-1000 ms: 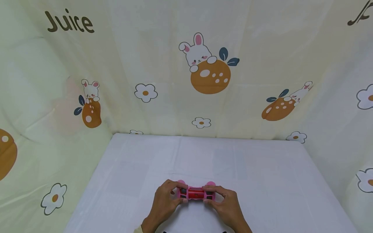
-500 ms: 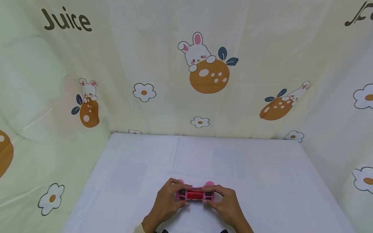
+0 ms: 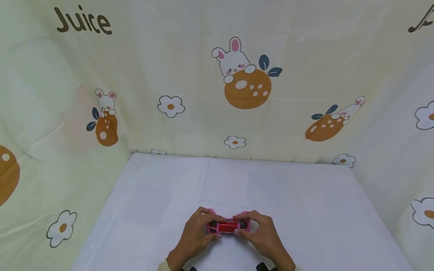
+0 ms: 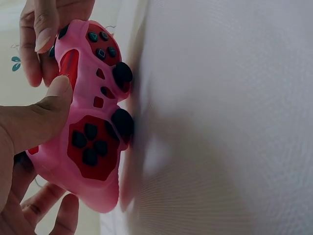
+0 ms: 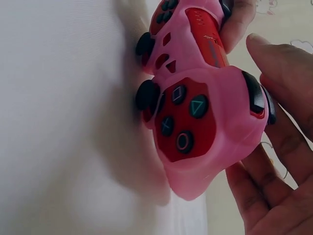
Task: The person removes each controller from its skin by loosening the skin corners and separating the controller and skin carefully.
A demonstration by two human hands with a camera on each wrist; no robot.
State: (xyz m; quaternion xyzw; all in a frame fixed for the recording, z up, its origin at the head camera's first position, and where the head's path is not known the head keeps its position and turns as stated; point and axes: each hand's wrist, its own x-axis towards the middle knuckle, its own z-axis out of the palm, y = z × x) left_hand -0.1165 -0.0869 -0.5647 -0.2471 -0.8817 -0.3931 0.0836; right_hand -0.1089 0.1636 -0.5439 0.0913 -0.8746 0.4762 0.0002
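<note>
The game controller lay between your two hands, its long axis running left to right, low over the white table, with neither hand plainly nearer. Your left hand pinched its left end; your right hand stood around the other end, thumb and fingers narrowly spaced, though whether it gripped could not be told. You had one controller, with two thumbsticks, four symbol buttons and four direction buttons.
</note>
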